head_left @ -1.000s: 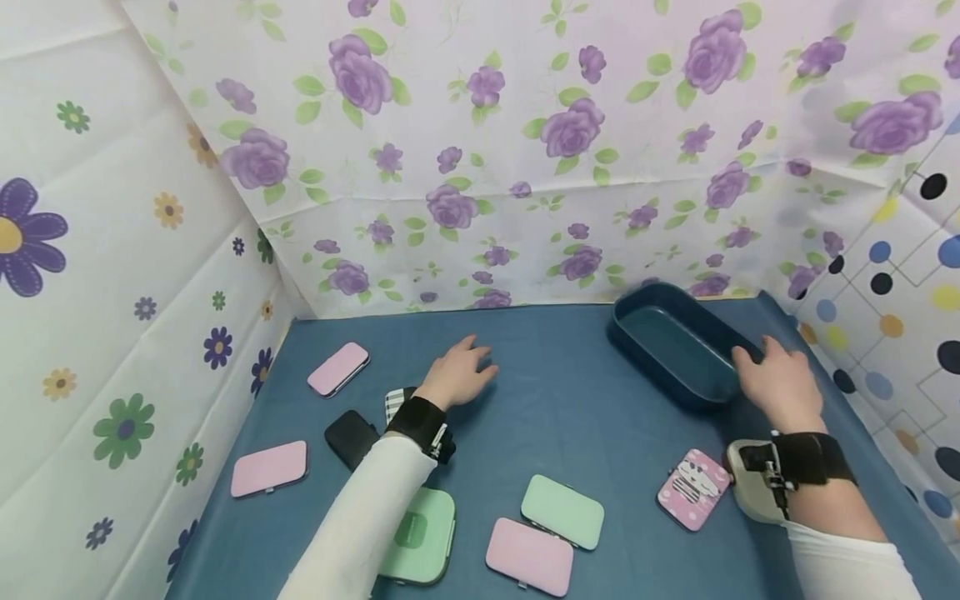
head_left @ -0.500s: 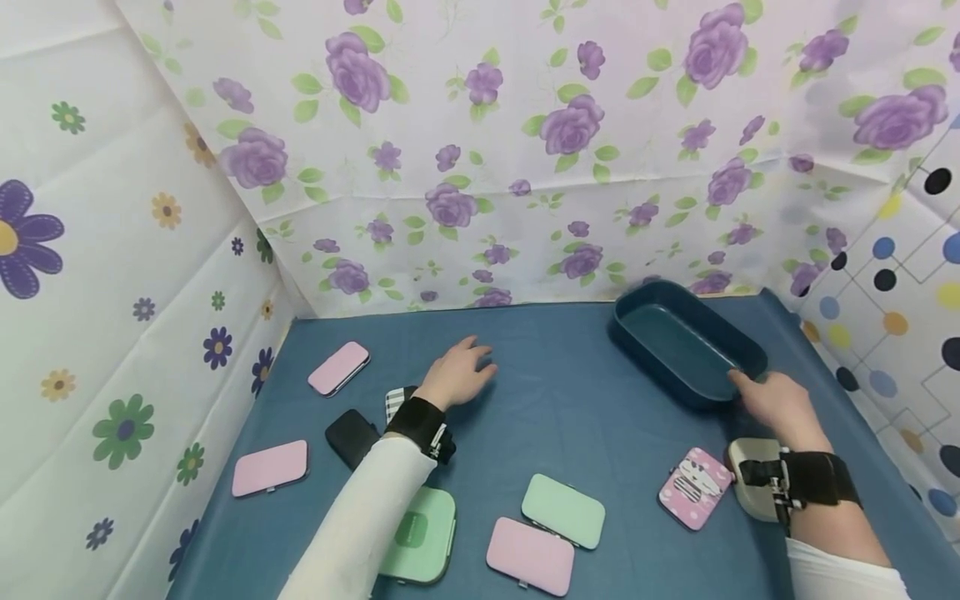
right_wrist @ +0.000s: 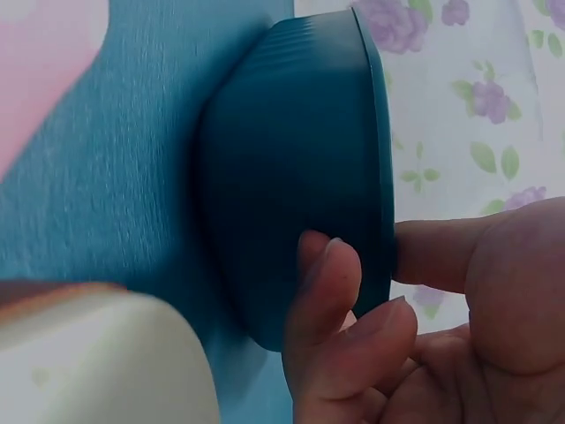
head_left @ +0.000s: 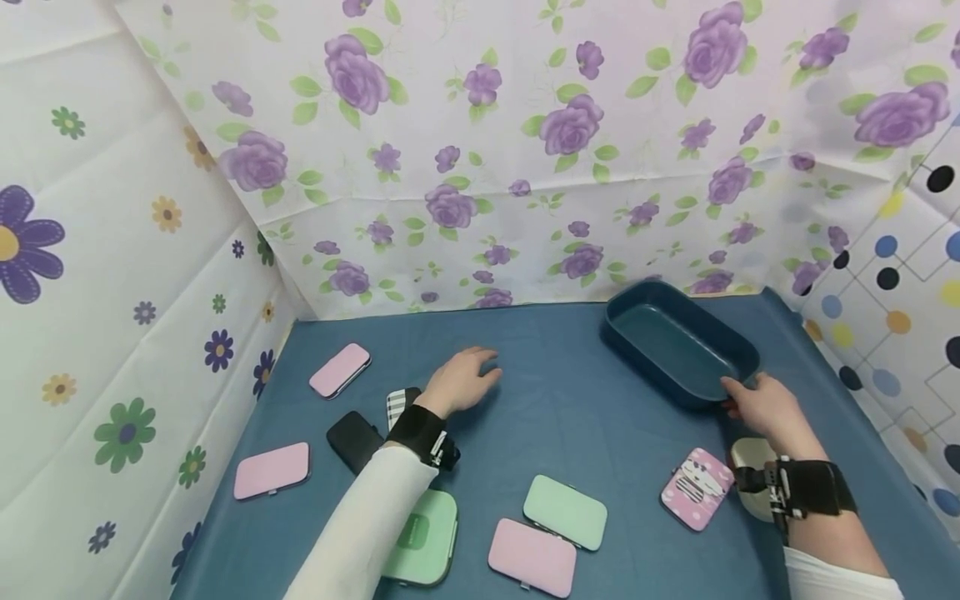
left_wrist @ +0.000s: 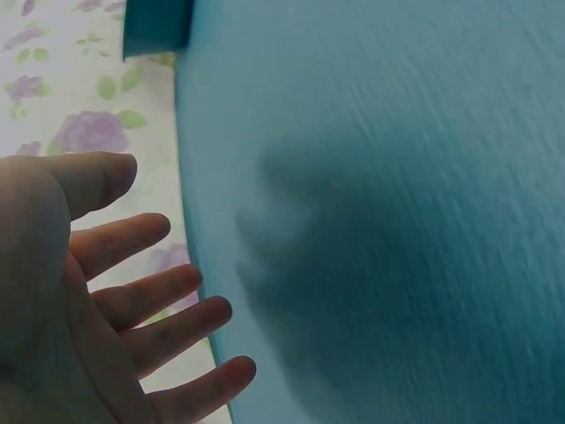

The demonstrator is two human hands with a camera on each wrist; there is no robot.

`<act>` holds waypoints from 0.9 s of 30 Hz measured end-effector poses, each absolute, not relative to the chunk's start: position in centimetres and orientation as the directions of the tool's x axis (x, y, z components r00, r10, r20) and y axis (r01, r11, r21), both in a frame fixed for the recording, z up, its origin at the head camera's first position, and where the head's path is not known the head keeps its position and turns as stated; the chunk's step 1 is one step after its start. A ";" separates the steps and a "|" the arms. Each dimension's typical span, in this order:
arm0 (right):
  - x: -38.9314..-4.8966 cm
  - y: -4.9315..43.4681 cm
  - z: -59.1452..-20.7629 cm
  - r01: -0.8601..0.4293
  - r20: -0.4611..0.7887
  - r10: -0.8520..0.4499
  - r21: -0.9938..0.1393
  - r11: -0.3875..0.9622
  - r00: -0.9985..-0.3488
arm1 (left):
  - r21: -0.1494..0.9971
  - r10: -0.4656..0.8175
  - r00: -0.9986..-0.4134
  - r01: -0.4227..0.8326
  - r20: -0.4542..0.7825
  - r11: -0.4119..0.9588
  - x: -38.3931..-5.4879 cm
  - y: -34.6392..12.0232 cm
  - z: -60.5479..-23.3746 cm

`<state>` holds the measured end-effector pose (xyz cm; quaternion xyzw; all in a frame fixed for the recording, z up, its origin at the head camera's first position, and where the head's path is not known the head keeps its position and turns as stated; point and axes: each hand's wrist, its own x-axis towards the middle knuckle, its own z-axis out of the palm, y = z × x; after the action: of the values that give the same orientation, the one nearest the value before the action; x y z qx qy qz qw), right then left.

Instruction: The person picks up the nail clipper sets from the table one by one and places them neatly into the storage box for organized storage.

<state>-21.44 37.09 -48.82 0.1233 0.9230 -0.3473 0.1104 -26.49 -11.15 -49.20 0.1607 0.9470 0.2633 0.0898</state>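
A dark blue oblong open bin [head_left: 667, 346] stands at the back right of the blue-covered table. At its near right corner my right hand [head_left: 767, 407] holds the rim, thumb inside and fingers curled against the outer wall. The right wrist view shows this pinch on the bin's side [right_wrist: 282, 150] close up. Palm down, my left hand [head_left: 459, 382] hovers over the middle-left of the table with its fingers spread loosely, holding nothing. In the left wrist view, those fingers [left_wrist: 177, 340] cast a shadow on the cloth.
Pink cases [head_left: 272, 471] and a black case [head_left: 354, 442] lie at left. A large green case [head_left: 423, 542] is partly under my left forearm. Front centre has a mint case [head_left: 566, 512] and a pink case [head_left: 532, 557]. A cat-print case [head_left: 697, 489] and cream case [head_left: 752, 475] lie near my right wrist.
My right hand has come down and left onto the bin's corner and taken hold of its rim. The bin has shifted slightly left. My left hand has barely moved.
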 end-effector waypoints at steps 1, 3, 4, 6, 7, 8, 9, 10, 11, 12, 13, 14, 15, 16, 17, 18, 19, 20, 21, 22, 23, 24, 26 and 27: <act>-21.4 36.9 -48.8 0.296 -0.285 0.144 -0.618 0.728 -0.948 | 0.537 0.351 -0.933 0.257 -0.079 0.804 -26.4 -11.2 -49.2; -21.5 36.5 -48.9 0.287 -0.286 0.130 -0.625 0.726 -0.949 | 0.556 0.348 -0.935 0.256 -0.065 0.791 -26.2 -11.3 -49.2; -21.5 36.3 -48.8 0.284 -0.285 0.126 -0.628 0.724 -0.950 | 0.569 0.348 -0.936 0.255 -0.059 0.782 -25.9 -11.4 -49.2; -21.6 35.7 -48.9 0.273 -0.278 0.116 -0.635 0.723 -0.953 | 0.604 0.349 -0.936 0.252 -0.046 0.756 -25.4 -11.7 -49.0; -21.6 35.5 -49.0 0.269 -0.275 0.113 -0.637 0.722 -0.955 | 0.622 0.349 -0.936 0.250 -0.040 0.742 -25.1 -11.9 -49.0; -21.7 35.3 -49.1 0.268 -0.275 0.112 -0.638 0.722 -0.955 | 0.643 0.348 -0.937 0.247 -0.032 0.725 -24.7 -12.2 -48.9; -21.8 35.0 -49.2 0.267 -0.273 0.112 -0.639 0.721 -0.956 | 0.665 0.347 -0.937 0.242 -0.027 0.706 -24.4 -12.5 -48.8; -21.9 34.8 -49.3 0.266 -0.270 0.113 -0.641 0.720 -0.956 | 0.684 0.343 -0.939 0.237 -0.021 0.690 -24.0 -12.7 -48.7; -22.0 34.6 -49.4 0.264 -0.267 0.113 -0.642 0.719 -0.957 | 0.701 0.337 -0.942 0.230 -0.015 0.675 -23.7 -13.0 -48.7; -22.1 34.4 -49.5 0.263 -0.265 0.114 -0.642 0.720 -0.958 | 0.712 0.327 -0.945 0.221 -0.013 0.666 -23.5 -13.3 -48.8; -22.2 34.1 -49.6 0.261 -0.262 0.114 -0.642 0.721 -0.958 | 0.725 0.318 -0.948 0.212 -0.010 0.655 -23.3 -13.6 -48.8; -22.3 33.8 -49.6 0.256 -0.256 0.112 -0.644 0.721 -0.960 | 0.737 0.308 -0.951 0.204 -0.006 0.644 -23.1 -13.9 -48.8; -22.3 33.5 -49.7 0.246 -0.247 0.107 -0.644 0.724 -0.963 | 0.743 0.296 -0.955 0.195 -0.004 0.640 -23.1 -14.2 -48.9; -22.4 33.2 -49.7 0.231 -0.233 0.100 -0.645 0.728 -0.967 | 0.751 0.282 -0.959 0.186 0.001 0.633 -23.0 -14.5 -48.9; -22.5 32.9 -49.7 0.215 -0.220 0.090 -0.647 0.732 -0.971 | 0.757 0.267 -0.964 0.176 0.001 0.629 -22.9 -14.7 -48.9; -22.6 32.6 -49.7 0.201 -0.210 0.082 -0.647 0.735 -0.974 | 0.761 0.252 -0.968 0.164 0.002 0.628 -22.9 -15.0 -48.9; -22.7 32.2 -49.7 0.188 -0.202 0.071 -0.647 0.739 -0.977 | 0.765 0.238 -0.971 0.158 0.006 0.625 -22.9 -15.3 -48.9; -22.7 31.9 -49.7 0.173 -0.194 0.060 -0.647 0.743 -0.979 | 0.765 0.225 -0.974 0.156 0.015 0.624 -22.8 -15.6 -48.8; -22.8 31.6 -49.7 0.163 -0.189 0.050 -0.644 0.747 -0.981 | 0.768 0.214 -0.977 0.150 0.018 0.622 -22.7 -15.8 -48.8; -22.8 31.3 -49.7 0.152 -0.185 0.040 -0.644 0.750 -0.982 | 0.771 0.206 -0.978 0.149 0.024 0.620 -22.6 -16.1 -48.6; -22.8 30.9 -49.8 0.144 -0.183 0.032 -0.642 0.753 -0.983 | 0.770 0.198 -0.980 0.147 0.028 0.621 -22.4 -16.3 -48.6; -22.9 30.5 -49.8 0.137 -0.183 0.022 -0.641 0.755 -0.983 | 0.771 0.194 -0.981 0.146 0.029 0.620 -22.2 -16.6 -48.5; -23.0 29.9 -49.9 0.122 -0.180 0.006 -0.641 0.758 -0.984 | 0.784 0.190 -0.981 0.145 0.035 0.603 -21.7 -17.0 -48.2; -23.1 29.5 -49.8 0.117 -0.178 0.000 -0.644 0.756 -0.984 | 0.796 0.184 -0.982 0.137 0.033 0.590 -21.4 -17.2 -48.1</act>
<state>-23.12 29.52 -49.85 0.0314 0.9334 -0.3476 0.0839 -21.42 -17.19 -48.05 0.0901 0.8912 0.4439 0.0262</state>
